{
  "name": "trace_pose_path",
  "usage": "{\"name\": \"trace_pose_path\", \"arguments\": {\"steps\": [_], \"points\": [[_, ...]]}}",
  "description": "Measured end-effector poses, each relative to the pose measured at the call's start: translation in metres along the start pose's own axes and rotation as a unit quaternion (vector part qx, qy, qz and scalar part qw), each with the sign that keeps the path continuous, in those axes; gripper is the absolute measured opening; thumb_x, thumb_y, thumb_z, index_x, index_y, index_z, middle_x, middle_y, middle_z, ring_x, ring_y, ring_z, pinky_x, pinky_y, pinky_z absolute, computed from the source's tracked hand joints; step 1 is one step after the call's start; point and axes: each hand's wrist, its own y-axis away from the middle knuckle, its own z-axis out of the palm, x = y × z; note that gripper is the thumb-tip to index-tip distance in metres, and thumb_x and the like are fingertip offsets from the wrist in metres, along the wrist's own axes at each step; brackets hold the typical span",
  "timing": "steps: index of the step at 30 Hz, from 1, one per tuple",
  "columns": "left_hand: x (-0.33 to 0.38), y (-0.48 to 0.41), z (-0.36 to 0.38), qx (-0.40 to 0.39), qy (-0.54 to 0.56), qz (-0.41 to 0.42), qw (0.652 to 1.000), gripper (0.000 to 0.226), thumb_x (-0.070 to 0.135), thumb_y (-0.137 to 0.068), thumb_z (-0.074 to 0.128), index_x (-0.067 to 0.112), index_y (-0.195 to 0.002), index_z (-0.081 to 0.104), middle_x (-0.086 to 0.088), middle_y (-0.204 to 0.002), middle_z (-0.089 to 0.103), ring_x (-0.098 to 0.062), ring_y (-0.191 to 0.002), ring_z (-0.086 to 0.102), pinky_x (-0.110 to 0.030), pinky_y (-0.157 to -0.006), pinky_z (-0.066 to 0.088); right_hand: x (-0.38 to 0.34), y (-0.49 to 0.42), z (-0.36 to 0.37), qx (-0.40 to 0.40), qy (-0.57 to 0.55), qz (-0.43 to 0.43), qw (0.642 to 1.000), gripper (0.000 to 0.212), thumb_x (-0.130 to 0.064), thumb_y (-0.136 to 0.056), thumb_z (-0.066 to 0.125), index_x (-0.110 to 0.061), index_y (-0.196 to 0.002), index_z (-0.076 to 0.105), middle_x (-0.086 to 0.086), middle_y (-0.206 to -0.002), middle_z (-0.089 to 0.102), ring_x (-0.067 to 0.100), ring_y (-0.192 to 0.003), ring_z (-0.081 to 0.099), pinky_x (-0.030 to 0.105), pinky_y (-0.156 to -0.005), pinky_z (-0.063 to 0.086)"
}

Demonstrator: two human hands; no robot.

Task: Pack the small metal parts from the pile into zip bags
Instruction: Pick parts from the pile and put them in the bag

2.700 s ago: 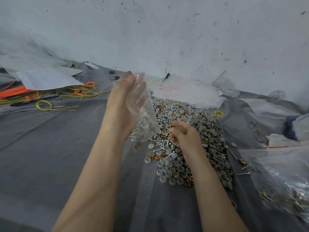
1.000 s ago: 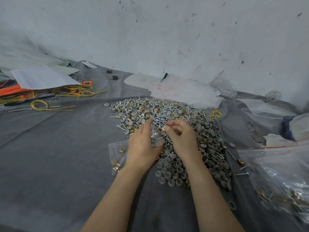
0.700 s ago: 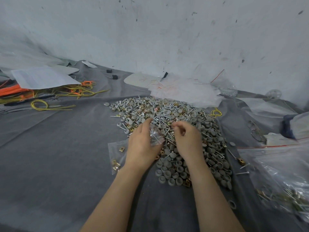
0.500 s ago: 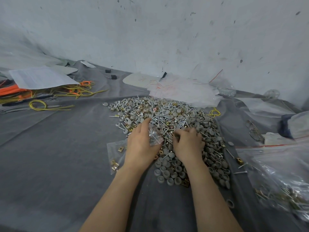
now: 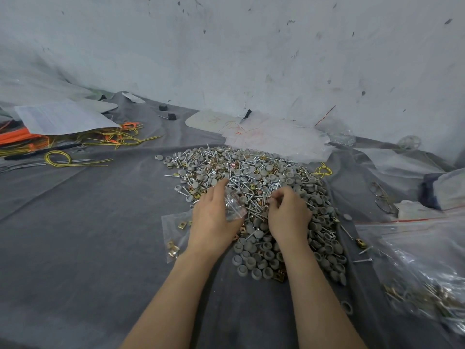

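Head cam: left hand pinches the mouth of a small clear plastic zip bag at the pile of silver screws, grey caps and brass clips, bag body trailing toward 7 o'clock. The right hand has fingers curled into the pile, can't tell if they've got anything; bag mouth sits just beside it at 9 o'clock.

Slender left forearm and right forearm, bare from wrist to the frame's lower edge, bare left hand, bare right hand, wrists uncovered.
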Motion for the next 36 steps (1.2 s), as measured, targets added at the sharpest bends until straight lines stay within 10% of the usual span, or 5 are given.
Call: {"name": "trace_pose_path", "arguments": {"steps": [13,22,36], "points": [[-0.002,-0.001,0.002,-0.001,-0.007,0.01,1.0,0.078,0.025,-0.08,0.071,0.016,-0.146,0.029,-0.002,-0.137,0.048,-0.018,-0.127,0.041,-0.034,-0.108,0.033,-0.001,0.002,0.009,-0.074,0.137,-0.008,0.988,0.021,-0.023,-0.093,0.052,-0.029,-0.113,0.058,0.003,-0.129,0.048,0.028,-0.123,0.039,0.044,-0.101,0.03],[0.014,0.01,0.02,-0.019,-0.197,0.02,0.98,0.081,0.03,-0.084,0.058,0.019,-0.15,0.012,0.0,-0.141,0.038,-0.022,-0.136,0.026,-0.049,-0.115,-0.008,0.001,-0.001,0.01,-0.052,0.127,-0.002,0.991,0.018,-0.025,-0.094,0.049,-0.024,-0.109,0.058,0.003,-0.122,0.053,0.028,-0.119,0.043,0.044,-0.099,0.032],[0.011,0.008,0.019,-0.032,-0.172,0.01,0.985,0.083,0.033,-0.085,0.06,0.021,-0.15,0.01,0.001,-0.142,0.037,-0.021,-0.133,0.031,-0.043,-0.116,0.009,0.003,-0.004,0.014,-0.05,0.129,-0.003,0.99,0.018,-0.025,-0.096,0.049,-0.021,-0.111,0.057,0.005,-0.125,0.048,0.028,-0.121,0.041,0.044,-0.1,0.031]]}}
